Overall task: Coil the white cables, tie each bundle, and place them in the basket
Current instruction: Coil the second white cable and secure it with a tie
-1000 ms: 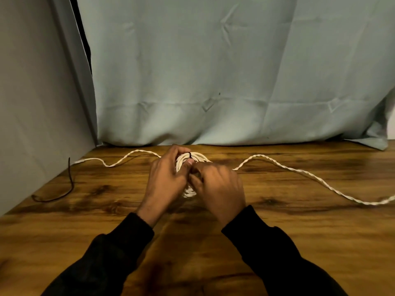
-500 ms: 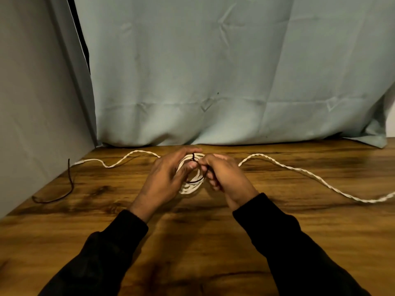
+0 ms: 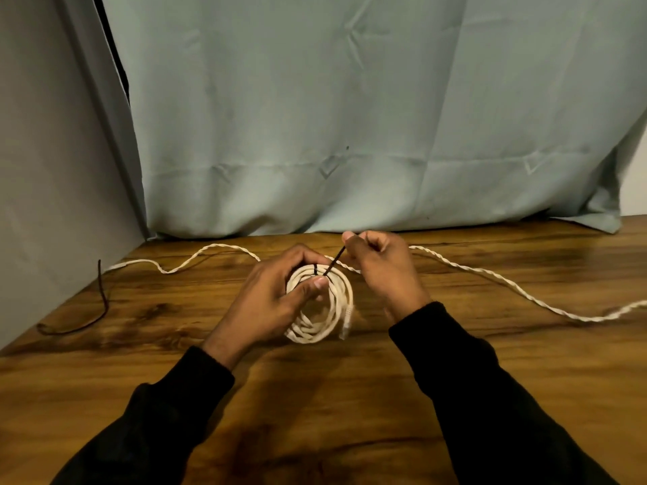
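The coiled white cable [image 3: 320, 306] sits at the middle of the wooden desk [image 3: 350, 397], a round bundle of several loops with a clear plug [image 3: 346, 318] at its right edge. The left hand [image 3: 276, 299] grips the bundle from the left: its fingers [image 3: 297, 255] curl over the far side of the loops and the thumb presses on the near top, so they are clamped on the coil. A thin black tie [image 3: 331, 266] wraps the top of the bundle and runs up and to the right into the right hand [image 3: 381, 271], whose fingers are curled together and pinch the free end between thumb and forefinger just above the coil. A second white cable [image 3: 490, 276], twisted and uncoiled, snakes across the desk behind both hands from the left edge to the far right. Another black tie [image 3: 101, 302] lies loose near the left edge of the desk. A pale blue-grey curtain [image 3: 350, 117] hangs behind the desk. Both forearms wear black sleeves [image 3: 490, 397].
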